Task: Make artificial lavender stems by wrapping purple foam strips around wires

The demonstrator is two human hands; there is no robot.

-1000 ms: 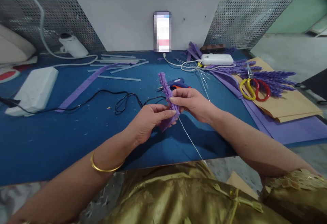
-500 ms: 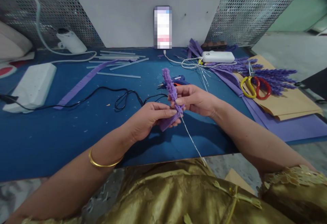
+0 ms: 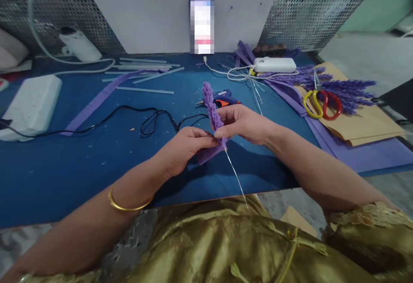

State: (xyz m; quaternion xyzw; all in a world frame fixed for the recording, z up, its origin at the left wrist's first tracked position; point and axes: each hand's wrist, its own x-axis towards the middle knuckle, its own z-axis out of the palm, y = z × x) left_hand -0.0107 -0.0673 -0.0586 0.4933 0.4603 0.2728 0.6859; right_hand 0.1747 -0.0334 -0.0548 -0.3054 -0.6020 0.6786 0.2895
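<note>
A purple lavender flower [image 3: 209, 102] made of fringed strip stands nearly upright between my hands, tilted a little left. My right hand [image 3: 240, 124] pinches its lower part between thumb and fingers. My left hand [image 3: 190, 147] is closed on the purple strip [image 3: 209, 154] where it wraps the flower's base; its loose end hangs below the fingers. From the base a thin silvery wire stem [image 3: 235, 171] runs down toward my lap. Just behind the flower lies a blue and orange glue gun [image 3: 226, 97], partly covered by the flower and my right hand.
Several glue sticks [image 3: 145, 90] and a fringed purple strip [image 3: 93, 102] lie at the back left, near a white power strip [image 3: 34, 102]. Scissors [image 3: 322, 102] and finished lavender stems [image 3: 351, 89] rest on brown paper [image 3: 377, 124] at right. A phone [image 3: 202, 25] leans against the board.
The view has shifted slightly. The flower has turned a little in my fingers, and my left fingertips beneath it are now mostly hidden. Both hands keep their hold.
</note>
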